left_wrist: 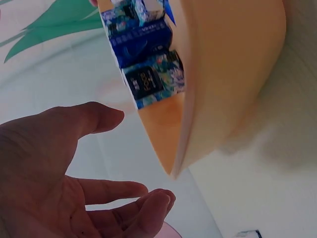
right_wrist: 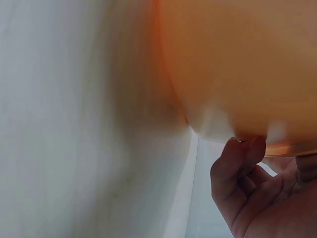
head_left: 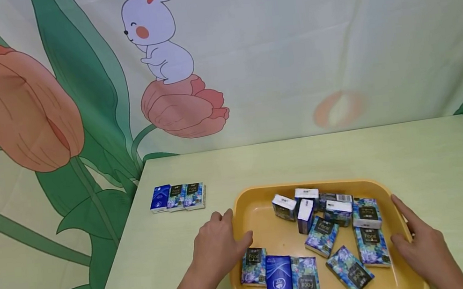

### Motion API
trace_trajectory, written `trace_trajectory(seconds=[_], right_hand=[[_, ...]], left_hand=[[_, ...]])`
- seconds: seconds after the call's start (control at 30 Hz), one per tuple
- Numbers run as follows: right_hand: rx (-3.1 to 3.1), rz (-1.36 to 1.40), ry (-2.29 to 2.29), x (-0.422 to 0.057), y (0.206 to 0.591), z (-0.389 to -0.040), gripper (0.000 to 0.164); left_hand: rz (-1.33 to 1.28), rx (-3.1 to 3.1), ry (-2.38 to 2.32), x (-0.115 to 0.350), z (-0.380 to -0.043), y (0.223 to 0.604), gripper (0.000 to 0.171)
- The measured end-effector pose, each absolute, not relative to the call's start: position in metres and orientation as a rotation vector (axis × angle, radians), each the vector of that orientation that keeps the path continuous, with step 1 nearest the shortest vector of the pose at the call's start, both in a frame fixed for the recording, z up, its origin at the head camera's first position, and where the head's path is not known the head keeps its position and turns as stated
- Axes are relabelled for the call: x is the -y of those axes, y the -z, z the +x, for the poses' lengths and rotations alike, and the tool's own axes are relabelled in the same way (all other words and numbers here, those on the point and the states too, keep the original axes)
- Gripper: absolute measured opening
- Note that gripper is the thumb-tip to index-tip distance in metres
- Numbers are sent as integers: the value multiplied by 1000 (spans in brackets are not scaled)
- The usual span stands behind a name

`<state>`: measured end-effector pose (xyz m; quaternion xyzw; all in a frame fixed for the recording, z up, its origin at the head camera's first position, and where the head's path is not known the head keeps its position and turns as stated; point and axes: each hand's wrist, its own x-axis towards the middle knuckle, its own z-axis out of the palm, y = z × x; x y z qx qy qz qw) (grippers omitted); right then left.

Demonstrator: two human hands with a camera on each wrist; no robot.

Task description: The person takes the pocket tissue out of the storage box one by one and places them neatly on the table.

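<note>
A yellow tray (head_left: 266, 235) with rounded corners holds several small tissue packs, some lying flat like the floral pack (head_left: 321, 236) and the plain blue pack (head_left: 278, 275), others on edge. My right hand (head_left: 426, 246) grips its right rim, thumb over the edge; in the right wrist view the fingertips (right_wrist: 245, 148) press the outer wall. At the left rim is my left hand (head_left: 218, 244), thumb spread away from loosely bent fingers. The left wrist view shows that hand (left_wrist: 74, 168) beside the tray wall (left_wrist: 223, 74) with nothing between thumb and fingers.
Three tissue packs, one blue pack (head_left: 161, 199) and two floral packs (head_left: 195, 196), lie in a row on the pale green table (head_left: 321, 154), left of the tray. Behind the table hangs a cloth backdrop (head_left: 273, 55) with a rabbit and tulips.
</note>
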<state>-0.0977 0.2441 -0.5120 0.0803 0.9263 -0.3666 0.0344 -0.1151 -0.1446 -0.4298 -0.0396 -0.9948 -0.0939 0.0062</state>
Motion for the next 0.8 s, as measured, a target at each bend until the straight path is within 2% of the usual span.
trace_trajectory(seconds=[0.23,0.47,0.8], right_hand=[[-2835,255,1143,-244,511,-98,84],[-2832,279,1141,-243,512,-98,84],[-2818,251,1166,-246,515,-98,84]], left_hand=[[-222,3231,234,130,-105,432,65],[-367,3277,111,118,-95,443,41],[-521,3135,-368,102,-82,456,39]])
